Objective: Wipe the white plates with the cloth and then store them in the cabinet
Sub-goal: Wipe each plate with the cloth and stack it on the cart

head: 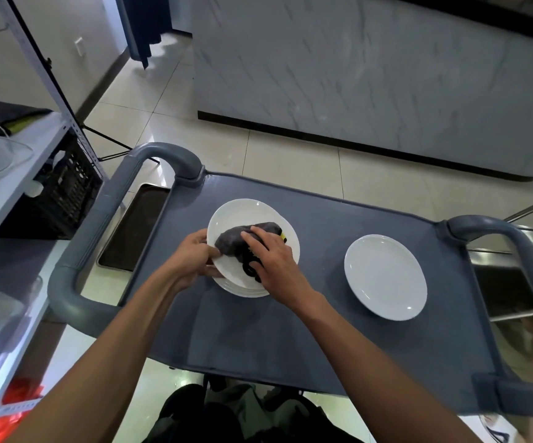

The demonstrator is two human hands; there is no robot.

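on the grey cart [322,314] the stack of white plates [252,215] could skid off its edge, left hand [191,254] fingers pinching the top rim, right hand [271,260] fingers flat, pressing the dark cloth [233,239] down hard.

Even, soft indoor light. Glare shines on the floor [150,129] tiles. Edges bend and blur, especially lower right.

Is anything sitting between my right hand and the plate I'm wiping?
Yes: the dark cloth lies between your right hand and the top plate of the stack, as wiping needs. Nothing else visible intervenes.
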